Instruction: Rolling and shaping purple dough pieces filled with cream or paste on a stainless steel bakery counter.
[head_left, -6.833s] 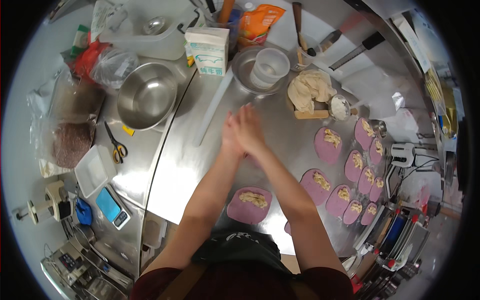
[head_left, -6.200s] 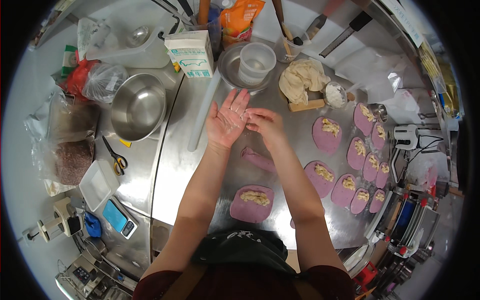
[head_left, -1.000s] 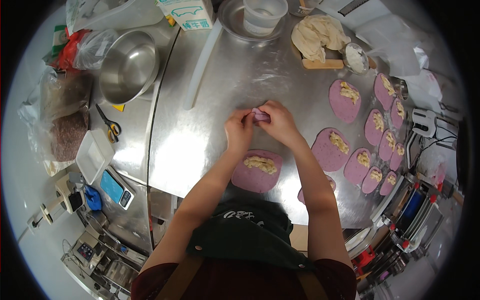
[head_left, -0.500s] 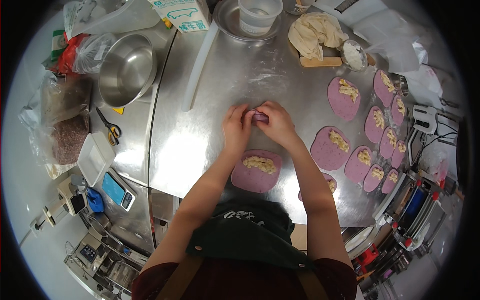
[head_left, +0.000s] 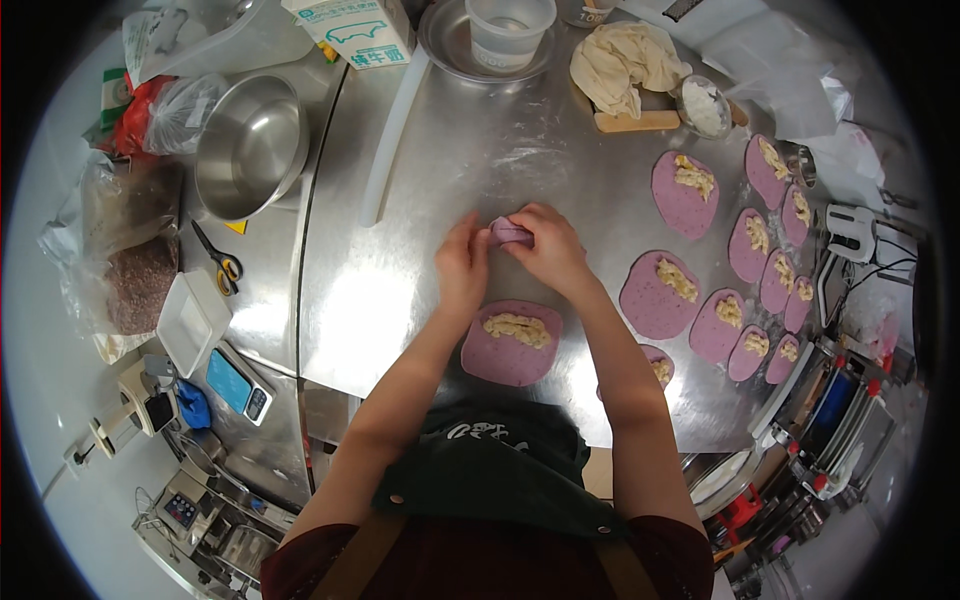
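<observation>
Left hand (head_left: 462,268) and right hand (head_left: 548,252) grips both pinch one purple dough piece (head_left: 510,232) above the steel tabletop (head_left: 430,210).

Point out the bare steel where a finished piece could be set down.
Free: the steel table between the white rolling pin and both hands, and left of the purple dough disc with filling. Crowded: the right side, rows of filled purple discs. The left hand and right hand pinch a purple dough piece.

Bright even overhead light, soft glare streaks on the brushed steel counter (head_left: 480,150), faint shadows beneath the forearms, strong fisheye bending, black vignette corners, centre sharp.
</observation>
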